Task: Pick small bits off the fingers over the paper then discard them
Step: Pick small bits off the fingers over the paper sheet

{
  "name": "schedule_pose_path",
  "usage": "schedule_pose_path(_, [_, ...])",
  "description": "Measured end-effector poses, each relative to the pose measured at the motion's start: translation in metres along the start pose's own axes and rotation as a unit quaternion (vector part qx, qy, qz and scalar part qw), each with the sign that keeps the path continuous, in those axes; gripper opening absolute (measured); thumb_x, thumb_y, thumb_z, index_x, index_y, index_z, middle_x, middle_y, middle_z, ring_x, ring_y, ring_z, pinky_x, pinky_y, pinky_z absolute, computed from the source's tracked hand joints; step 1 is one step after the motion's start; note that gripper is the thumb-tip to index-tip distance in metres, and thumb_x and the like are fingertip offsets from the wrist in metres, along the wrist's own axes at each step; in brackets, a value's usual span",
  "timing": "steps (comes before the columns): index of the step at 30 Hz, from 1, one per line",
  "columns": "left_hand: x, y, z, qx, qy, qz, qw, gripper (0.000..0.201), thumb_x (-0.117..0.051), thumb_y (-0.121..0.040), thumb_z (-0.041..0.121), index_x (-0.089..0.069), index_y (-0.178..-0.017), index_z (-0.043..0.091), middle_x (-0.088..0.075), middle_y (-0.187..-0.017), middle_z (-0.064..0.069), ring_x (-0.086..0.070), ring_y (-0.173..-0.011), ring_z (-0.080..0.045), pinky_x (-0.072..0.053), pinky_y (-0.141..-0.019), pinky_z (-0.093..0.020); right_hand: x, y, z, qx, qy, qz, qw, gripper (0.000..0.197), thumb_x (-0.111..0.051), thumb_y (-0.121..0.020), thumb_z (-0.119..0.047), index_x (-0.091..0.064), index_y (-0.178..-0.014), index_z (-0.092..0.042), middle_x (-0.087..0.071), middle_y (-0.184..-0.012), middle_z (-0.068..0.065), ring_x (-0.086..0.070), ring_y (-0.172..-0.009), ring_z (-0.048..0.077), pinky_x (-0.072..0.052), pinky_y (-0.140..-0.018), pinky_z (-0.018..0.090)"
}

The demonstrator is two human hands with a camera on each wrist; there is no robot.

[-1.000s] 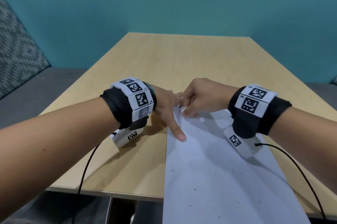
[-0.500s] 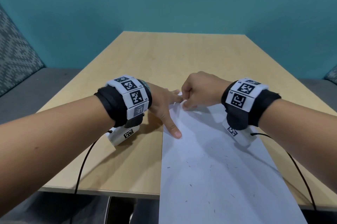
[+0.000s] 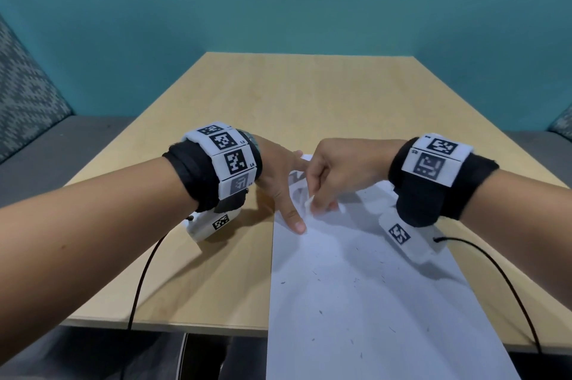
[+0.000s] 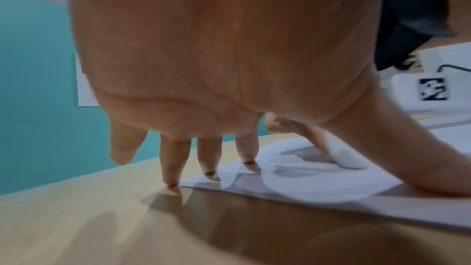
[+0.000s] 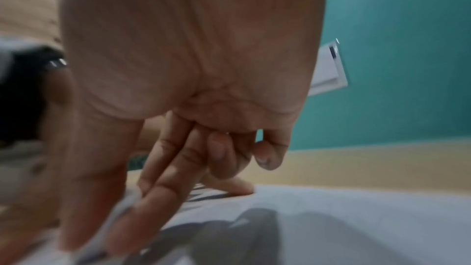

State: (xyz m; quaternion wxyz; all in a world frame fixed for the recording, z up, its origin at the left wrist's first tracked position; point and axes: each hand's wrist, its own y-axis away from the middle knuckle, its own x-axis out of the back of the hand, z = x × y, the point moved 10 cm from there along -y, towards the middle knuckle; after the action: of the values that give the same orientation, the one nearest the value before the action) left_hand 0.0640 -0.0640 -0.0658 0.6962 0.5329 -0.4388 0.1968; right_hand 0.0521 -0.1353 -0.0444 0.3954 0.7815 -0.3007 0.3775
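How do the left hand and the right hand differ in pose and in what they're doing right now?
The left hand is spread, its straight fingertips planted on the table and the paper's corner; the right hand is curled. The left hand holds nothing; the right hand pinches a small white bit between thumb and fingers. The left hand presses down at the paper's edge; the right hand hangs above the sheet. Both wear black wristbands with printed markers.

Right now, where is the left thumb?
In the head view, the left thumb presses the left edge of the paper, just left of the right hand.
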Motion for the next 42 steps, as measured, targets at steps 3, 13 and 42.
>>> schedule_pose_path(3, [-0.001,-0.001,-0.002,0.012,-0.020,-0.004,1.000,0.123,-0.078,-0.060,0.081,-0.004,-0.155,0.060,-0.001,-0.171,0.019,-0.010,-0.157,-0.013,-0.003,-0.124,-0.048,0.032,-0.011,0.016,-0.033,0.037,0.111,0.993,0.011,-0.081,-0.075,-0.019,-0.076,-0.068,-0.014,-0.070,-0.059,-0.007,-0.060,-0.063,0.003,-0.045,-0.063,0.022])
schedule_pose_path(13, [0.002,0.006,0.003,0.010,0.008,0.000,1.000,0.124,-0.086,-0.060,0.069,-0.007,-0.155,0.060,-0.019,-0.167,0.021,-0.029,-0.150,-0.016,-0.026,-0.120,-0.041,0.037,-0.013,0.028,-0.060,0.019,0.132,0.989,0.013,-0.082,-0.069,-0.022,-0.076,-0.065,-0.012,-0.069,-0.059,-0.007,-0.057,-0.065,0.011,-0.048,-0.065,0.027])
schedule_pose_path(42, [0.012,0.001,0.017,0.015,-0.015,0.010,1.000,0.122,-0.090,-0.058,0.064,-0.021,-0.157,0.051,-0.048,-0.148,0.014,-0.045,-0.139,-0.018,-0.037,-0.105,-0.034,0.036,-0.006,0.031,-0.053,0.014,0.134,0.990,0.011,-0.080,-0.072,-0.017,-0.076,-0.070,-0.007,-0.076,-0.067,0.004,-0.060,-0.064,0.011,-0.052,-0.065,0.030])
